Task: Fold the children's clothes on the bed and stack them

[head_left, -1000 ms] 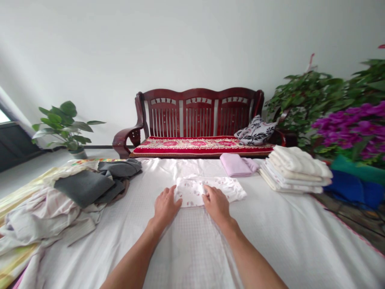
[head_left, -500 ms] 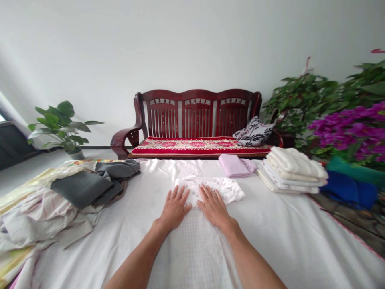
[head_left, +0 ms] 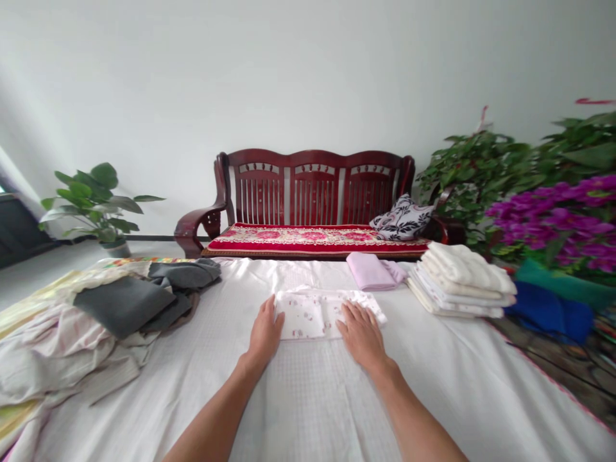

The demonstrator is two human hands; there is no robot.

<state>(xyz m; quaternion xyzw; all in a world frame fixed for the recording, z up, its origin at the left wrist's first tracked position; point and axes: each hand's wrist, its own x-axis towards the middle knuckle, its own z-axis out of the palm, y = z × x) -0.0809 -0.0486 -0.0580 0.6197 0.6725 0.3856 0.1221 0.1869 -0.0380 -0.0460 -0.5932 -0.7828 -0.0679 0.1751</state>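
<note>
A white garment with a small print [head_left: 303,313] lies folded into a flat strip in front of me. My left hand [head_left: 265,330] is at its left end, fingers along the edge and thumb apart on the near side. My right hand [head_left: 362,332] rests palm down on the right part, with its fingers spread over the fabric. Beyond the garment's right end sits a folded lilac cloth [head_left: 370,272]. Farther right stands a stack of folded white and cream cloths [head_left: 464,282].
A white sheet [head_left: 308,398] covers the surface. Rumpled clothes [head_left: 62,346] and dark grey garments [head_left: 129,305] are heaped at the left. Behind stands a wooden bench [head_left: 315,186] with a patterned cushion [head_left: 403,218]. Purple flowers [head_left: 558,215] and a blue cloth-like item [head_left: 551,311] are at the right.
My hands have moved apart: the left outward to the garment's left end, the right toward its right part. More of the printed fabric shows between them. The view has tilted slightly upward.
</note>
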